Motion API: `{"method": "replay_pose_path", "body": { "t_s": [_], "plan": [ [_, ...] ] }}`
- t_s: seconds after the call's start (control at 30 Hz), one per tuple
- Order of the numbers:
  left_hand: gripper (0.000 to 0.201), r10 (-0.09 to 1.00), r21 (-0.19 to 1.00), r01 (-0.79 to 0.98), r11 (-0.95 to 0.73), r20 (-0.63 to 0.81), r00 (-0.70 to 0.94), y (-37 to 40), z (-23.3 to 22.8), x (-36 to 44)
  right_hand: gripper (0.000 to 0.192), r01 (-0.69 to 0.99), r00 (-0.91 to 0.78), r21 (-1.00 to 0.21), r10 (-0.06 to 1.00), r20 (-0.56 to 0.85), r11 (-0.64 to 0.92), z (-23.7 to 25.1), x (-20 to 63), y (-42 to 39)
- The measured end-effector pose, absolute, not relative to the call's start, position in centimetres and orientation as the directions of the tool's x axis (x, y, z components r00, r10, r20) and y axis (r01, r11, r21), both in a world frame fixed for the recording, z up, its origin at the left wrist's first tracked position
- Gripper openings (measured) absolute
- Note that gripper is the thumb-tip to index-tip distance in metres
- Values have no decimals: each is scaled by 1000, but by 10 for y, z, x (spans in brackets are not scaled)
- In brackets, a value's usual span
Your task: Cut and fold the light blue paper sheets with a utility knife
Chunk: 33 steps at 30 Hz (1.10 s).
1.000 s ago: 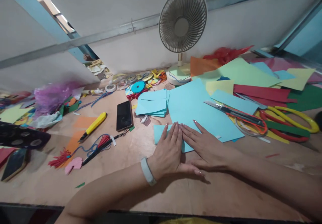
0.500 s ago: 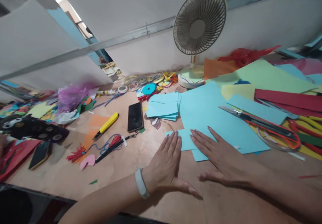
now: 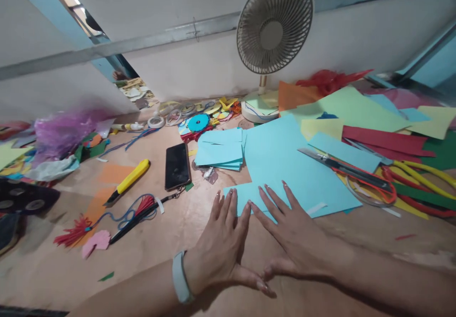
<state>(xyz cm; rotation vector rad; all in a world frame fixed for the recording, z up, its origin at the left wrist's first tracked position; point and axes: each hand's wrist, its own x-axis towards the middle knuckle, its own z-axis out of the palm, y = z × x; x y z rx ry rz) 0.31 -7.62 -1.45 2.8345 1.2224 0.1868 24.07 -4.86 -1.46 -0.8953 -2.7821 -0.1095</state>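
Both my hands lie palm down at the near edge of the light-blue paper. My left hand (image 3: 221, 241), with a grey band on its wrist, has its fingertips on the left end of a small light-blue paper piece (image 3: 244, 191). Its fingers are stretched out. My right hand (image 3: 294, 234) has its fingers spread over the near edge of that piece and of the large light-blue sheet (image 3: 281, 146). The two index fingertips almost meet, and the thumbs come close together. Beyond my left hand sits a stack of cut light-blue rectangles (image 3: 221, 153).
A utility knife (image 3: 342, 167) and scissors (image 3: 420, 174) rest on papers at right. Left of my hands are a phone (image 3: 177, 166), a yellow cutter (image 3: 130, 181) and a red tassel (image 3: 73, 231). A fan (image 3: 272, 32) stands at the back.
My view has shifted to the right. My hands have drawn closer together, and the right hand's fingers are spread wider. The small blue paper's near edge is now more covered by my fingers.
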Motion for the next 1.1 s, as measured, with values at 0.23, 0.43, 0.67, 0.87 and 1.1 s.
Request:
{"method": "replay_pose_path", "body": {
  "t_s": [0.23, 0.43, 0.67, 0.87, 1.1],
  "plan": [
    [138, 726, 65, 723, -688, 69, 685, -78, -5, 1, 110, 568, -806, 78, 535, 253, 819, -8, 257, -49],
    [138, 716, 0, 717, -697, 49, 696, -83, 1, -14, 103, 611, -782, 158, 560, 273, 776, -12, 288, -47],
    [136, 704, -93, 712, -695, 112, 702, -91, 6, -32, 95, 649, -746, 142, 589, 312, 747, -16, 309, -53],
    [112, 679, -124, 708, -696, 207, 704, -73, 26, -38, 52, 765, -600, 46, 687, 410, 642, -3, 331, -30],
    [72, 760, 200, 735, -648, 232, 607, -10, 33, 5, 30, 965, -262, 11, 952, 157, 264, 24, 362, 38]
  ]
}}
